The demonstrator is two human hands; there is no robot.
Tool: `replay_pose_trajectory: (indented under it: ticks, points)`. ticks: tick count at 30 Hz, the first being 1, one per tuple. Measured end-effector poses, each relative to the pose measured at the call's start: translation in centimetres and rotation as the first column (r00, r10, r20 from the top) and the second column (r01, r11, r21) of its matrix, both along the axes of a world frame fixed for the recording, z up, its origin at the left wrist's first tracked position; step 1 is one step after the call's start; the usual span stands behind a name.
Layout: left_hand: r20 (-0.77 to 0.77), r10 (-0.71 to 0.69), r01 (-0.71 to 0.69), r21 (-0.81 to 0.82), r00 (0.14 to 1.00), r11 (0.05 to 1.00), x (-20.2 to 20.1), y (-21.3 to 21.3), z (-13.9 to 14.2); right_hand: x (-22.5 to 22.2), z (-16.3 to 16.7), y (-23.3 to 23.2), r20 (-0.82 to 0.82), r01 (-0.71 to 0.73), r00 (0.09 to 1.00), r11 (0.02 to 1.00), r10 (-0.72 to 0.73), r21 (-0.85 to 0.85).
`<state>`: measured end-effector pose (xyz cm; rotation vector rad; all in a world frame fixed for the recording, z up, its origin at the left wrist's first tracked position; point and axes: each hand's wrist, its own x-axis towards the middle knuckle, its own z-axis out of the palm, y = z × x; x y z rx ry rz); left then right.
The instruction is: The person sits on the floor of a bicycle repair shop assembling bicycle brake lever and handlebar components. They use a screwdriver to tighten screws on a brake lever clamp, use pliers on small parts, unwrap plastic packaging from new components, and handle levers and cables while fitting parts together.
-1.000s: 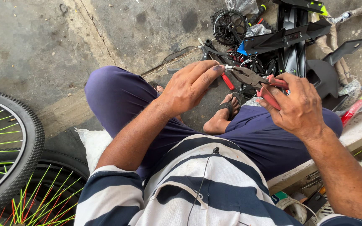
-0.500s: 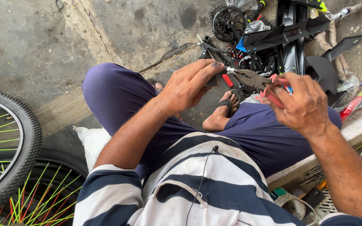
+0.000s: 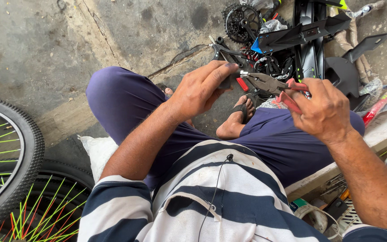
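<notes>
Left hand (image 3: 200,89) pinching a small, hard-to-see part at fingertips, just at plier nose. Pliers (image 3: 267,84) between both hands: steel, stiff, fairly heavy. Right hand (image 3: 323,110) clenched on red handles (image 3: 292,96): grippy, best hold, probably.

Two bike wheels (image 3: 5,166) with neon green and red spokes sit at the lower left on cracked concrete (image 3: 68,40). Up top there's a black chainring (image 3: 242,22), black plastic fairing panels (image 3: 310,33), and what looks like a tape roll (image 3: 312,217) bottom right.
</notes>
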<state>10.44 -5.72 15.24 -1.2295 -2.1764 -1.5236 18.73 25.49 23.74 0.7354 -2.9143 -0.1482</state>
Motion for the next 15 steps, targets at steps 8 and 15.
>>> replay_pose_trajectory:
  ticks: [8, 15]
  points:
    - [0.077, 0.042, -0.045, 0.037, 0.996, 0.998, -0.6, -0.7, 0.4, 0.2, -0.1, 1.0, 0.031, 0.107, 0.994, 0.987, -0.104, -0.124]
    - [0.327, -0.099, 0.031, 0.207, 0.940, 0.978, -0.9, -0.8, 0.1, 0.2, 0.5, 1.3, 0.021, 0.094, 0.995, 0.994, -0.093, -0.056]
